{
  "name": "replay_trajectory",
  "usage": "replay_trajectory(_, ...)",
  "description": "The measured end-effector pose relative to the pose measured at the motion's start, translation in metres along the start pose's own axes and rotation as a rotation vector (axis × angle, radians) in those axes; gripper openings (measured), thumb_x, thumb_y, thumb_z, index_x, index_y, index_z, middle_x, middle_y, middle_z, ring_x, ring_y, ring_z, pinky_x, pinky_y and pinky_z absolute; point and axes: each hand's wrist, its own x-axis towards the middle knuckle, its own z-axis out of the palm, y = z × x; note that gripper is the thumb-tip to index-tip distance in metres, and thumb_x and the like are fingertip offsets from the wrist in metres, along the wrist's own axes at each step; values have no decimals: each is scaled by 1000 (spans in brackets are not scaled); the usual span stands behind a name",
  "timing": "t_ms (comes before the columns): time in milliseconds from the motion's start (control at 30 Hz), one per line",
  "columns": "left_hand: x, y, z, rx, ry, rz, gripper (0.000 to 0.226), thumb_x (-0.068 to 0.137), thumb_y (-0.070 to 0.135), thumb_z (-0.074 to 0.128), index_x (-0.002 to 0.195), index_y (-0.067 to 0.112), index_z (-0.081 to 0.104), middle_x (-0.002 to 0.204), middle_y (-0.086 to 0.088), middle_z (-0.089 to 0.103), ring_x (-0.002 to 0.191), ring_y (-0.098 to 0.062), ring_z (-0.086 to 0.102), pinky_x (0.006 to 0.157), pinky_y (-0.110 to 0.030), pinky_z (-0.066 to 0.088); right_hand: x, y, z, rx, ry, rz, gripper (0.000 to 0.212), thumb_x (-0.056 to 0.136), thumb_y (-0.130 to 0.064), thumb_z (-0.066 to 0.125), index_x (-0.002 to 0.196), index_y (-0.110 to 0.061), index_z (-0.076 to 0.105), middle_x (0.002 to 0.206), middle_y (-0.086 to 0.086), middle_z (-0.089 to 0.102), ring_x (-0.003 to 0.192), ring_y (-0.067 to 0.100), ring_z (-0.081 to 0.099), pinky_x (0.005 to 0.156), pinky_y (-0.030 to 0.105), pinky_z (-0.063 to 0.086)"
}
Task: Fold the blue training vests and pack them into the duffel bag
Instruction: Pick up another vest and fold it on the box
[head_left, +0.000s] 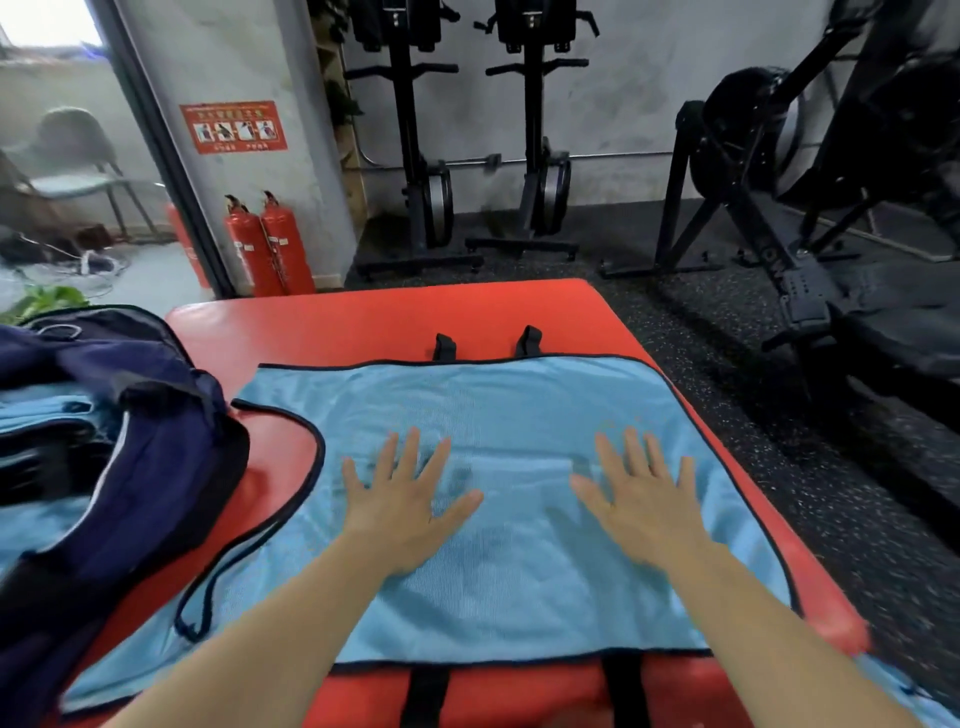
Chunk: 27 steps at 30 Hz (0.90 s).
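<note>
Both hands, left hand and right hand, press flat on the blue vest, spread over the red table beside the navy duffel bag.

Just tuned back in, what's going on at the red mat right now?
A person presses both palms on a light blue mesh training vest with dark trim, spread flat across the red padded mat. The left hand and right hand lie side by side near its middle, fingers straight. The open navy fabric duffel bag sits at the mat's left side, with light blue fabric already inside.
</note>
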Motion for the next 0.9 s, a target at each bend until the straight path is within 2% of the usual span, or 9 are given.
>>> replay_trajectory(67, -23, 1, 7, -7, -22, -6, 102, 59, 90, -8, 151, 45, -11, 162, 6, -16, 148, -20, -20, 113, -65, -8, -27, 6, 13, 2, -15, 11, 92, 75, -80, -9, 155, -34, -8, 163, 2, -14, 149, 24, -13, 117, 56, -4)
replay_trajectory(167, -38, -3, 4, 3, -83, -29, 103, 59, 90, -9, 151, 45, -10, 162, 7, -16, 149, -20, -18, 113, -65, -6, -43, 17, 18, 12, -16, 85, 77, 90, -73, 7, 155, -33, -5, 163, 5, -13, 149, 27, -12, 116, 59, -1)
replay_trajectory(300, -32, 12, -22, 10, -78, 7, 82, 83, 82, 8, 153, 42, -7, 163, 5, -15, 149, -21, -15, 115, -63, -3, -38, -8, -8, 64, -51, 56, 74, 96, -67, 14, 156, -26, 1, 163, 11, -9, 150, 27, -8, 116, 58, -2)
replay_trajectory(400, -13, 14, -45, -65, -37, 38, 74, 92, 72, 19, 155, 35, 7, 164, 2, -3, 151, -20, -2, 117, -58, 6, -21, -29, -39, 120, 57, -56, 61, 100, -55, 26, 147, -16, 30, 154, 15, 27, 142, 27, 25, 112, 49, 20)
replay_trajectory(500, 14, 1, -62, -83, 20, 29, 61, 100, 55, 32, 150, 21, 28, 157, -4, 28, 143, -24, 27, 113, -46, 24, 11, -35, -60, 142, 150, -94, 32, 99, -41, 39, 106, -12, 51, 119, 12, 57, 113, 30, 51, 83, 37, 37)
replay_trajectory(600, 53, -12, -73, -139, 63, 2, 54, 102, 42, 39, 149, 16, 34, 152, -4, 38, 139, -25, 36, 109, -37, 32, 54, -35, -68, 188, 176, -82, 26, 100, -36, 44, 95, -12, 51, 109, 10, 62, 105, 31, 56, 73, 33, 36)
replay_trajectory(700, 98, -21, -73, -157, 73, -2, 50, 101, 34, 44, 148, 16, 39, 150, -5, 43, 137, -26, 39, 110, -35, 33, 105, -38, -64, 210, 180, -78, 28, 100, -34, 44, 103, -9, 57, 114, 10, 61, 107, 30, 55, 76, 33, 38)
replay_trajectory(800, 145, -28, -69, -133, 96, 12, 40, 99, 30, 48, 136, 14, 51, 138, -8, 55, 123, -30, 51, 101, -36, 42, 154, -43, -55, 210, 156, -98, 22, 100, -31, 43, 93, -12, 53, 112, 12, 62, 102, 31, 56, 72, 33, 38)
replay_trajectory(900, 179, -32, -65, -53, 79, 13, 39, 99, 29, 46, 135, 13, 50, 136, -7, 56, 122, -32, 51, 105, -38, 38, 192, -46, -47, 137, 127, -141, 25, 100, -22, 40, 105, -7, 59, 118, 15, 61, 108, 34, 56, 81, 38, 43)
